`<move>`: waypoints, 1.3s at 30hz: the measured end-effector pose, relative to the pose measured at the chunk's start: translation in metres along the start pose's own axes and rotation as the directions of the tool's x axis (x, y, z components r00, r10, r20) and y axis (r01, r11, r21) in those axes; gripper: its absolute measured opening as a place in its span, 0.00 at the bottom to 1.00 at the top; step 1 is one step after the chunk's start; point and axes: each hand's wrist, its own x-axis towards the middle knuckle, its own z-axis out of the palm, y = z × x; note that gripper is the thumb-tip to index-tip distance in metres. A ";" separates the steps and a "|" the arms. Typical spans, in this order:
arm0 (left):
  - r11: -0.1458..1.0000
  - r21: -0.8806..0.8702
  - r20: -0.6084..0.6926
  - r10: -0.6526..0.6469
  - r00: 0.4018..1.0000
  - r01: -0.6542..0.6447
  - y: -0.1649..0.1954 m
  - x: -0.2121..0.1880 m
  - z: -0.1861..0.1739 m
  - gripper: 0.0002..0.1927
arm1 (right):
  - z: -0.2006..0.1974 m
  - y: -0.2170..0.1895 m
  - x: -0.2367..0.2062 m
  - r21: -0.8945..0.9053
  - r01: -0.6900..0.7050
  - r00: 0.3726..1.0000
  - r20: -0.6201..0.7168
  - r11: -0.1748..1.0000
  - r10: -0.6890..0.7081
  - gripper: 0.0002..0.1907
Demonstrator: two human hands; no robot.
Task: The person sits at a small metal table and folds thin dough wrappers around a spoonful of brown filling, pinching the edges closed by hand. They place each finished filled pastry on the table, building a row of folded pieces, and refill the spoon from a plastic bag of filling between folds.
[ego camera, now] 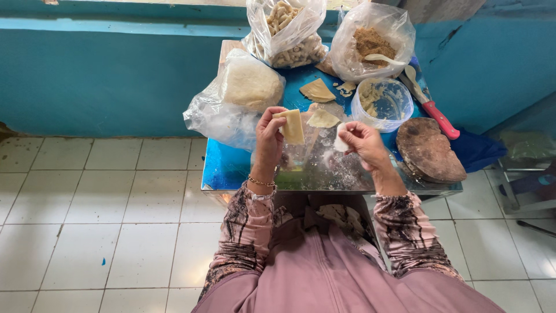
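Keep your left hand (270, 134) fingers clamped on the dough sheet (292, 126); your right hand (360, 141) fingers pinch a white lump (341, 139) above the table (223, 168) near edge.

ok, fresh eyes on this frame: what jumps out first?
The two hands over the middle of the small blue table: the left hand holds a pale yellow dough sheet upright in its grip, and the right hand pinches a small white lump. Behind them sit clear bags, one of rolled pieces at the far edge and one of white dough to the left. A red-handled knife lies at the right, beside a round wooden board.
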 end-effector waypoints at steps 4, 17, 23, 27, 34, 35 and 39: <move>0.999 0.035 -0.016 0.011 1.000 -0.011 -0.003 -0.001 0.001 0.07 | -0.006 -0.016 0.005 -0.541 0.177 0.968 -0.056 0.822 -0.246 0.09; 0.999 0.044 -0.007 0.012 1.000 -0.012 0.001 -0.004 0.009 0.07 | 0.059 -0.019 0.035 -0.844 0.433 0.844 0.256 0.317 -0.472 0.14; 0.999 0.053 -0.016 0.008 1.000 -0.007 0.002 -0.004 0.010 0.07 | 0.049 -0.030 0.022 -0.674 0.113 0.982 -0.034 0.730 -0.184 0.16; 0.992 0.120 -0.018 -0.036 0.999 0.038 0.002 -0.004 0.010 0.07 | 0.029 -0.027 0.014 -0.930 0.252 0.903 0.127 0.268 -0.410 0.13; 0.879 0.455 -0.023 -0.151 0.988 0.145 -0.003 -0.004 0.010 0.08 | 0.026 -0.013 0.011 -0.929 0.208 0.907 0.065 0.306 -0.417 0.11; 0.875 0.463 -0.022 -0.146 0.989 0.140 -0.003 -0.004 0.009 0.09 | 0.026 -0.014 0.010 -0.931 0.202 0.909 0.062 0.305 -0.413 0.10; 0.876 0.461 -0.026 -0.145 0.989 0.141 -0.005 -0.004 0.006 0.08 | 0.026 -0.015 0.007 -0.928 0.176 0.898 0.015 0.327 -0.440 0.11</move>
